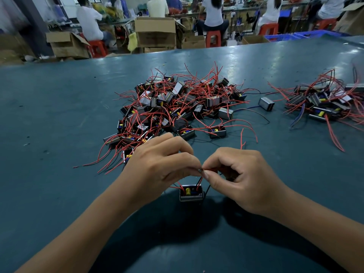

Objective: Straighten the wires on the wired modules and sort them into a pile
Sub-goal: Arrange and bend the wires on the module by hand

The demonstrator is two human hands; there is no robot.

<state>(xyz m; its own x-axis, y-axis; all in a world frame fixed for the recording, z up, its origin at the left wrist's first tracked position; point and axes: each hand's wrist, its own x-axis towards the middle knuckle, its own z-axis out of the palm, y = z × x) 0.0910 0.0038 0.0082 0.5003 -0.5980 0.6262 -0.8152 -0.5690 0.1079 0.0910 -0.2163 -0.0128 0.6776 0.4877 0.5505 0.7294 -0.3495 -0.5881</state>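
Currently, straightening step: left hand [163,164] and right hand [238,174] both pinch red wires [200,181] above module [191,193] on table [59,115]. Next, likely: transfer to right-side pile [319,103].

I see my two bare forearms angling inward so that my left hand [159,164] and right hand [242,174] meet knuckles-up, fingertips touching, each with fingers curled and thumb and forefinger pinching a thin wire [208,170] between them.
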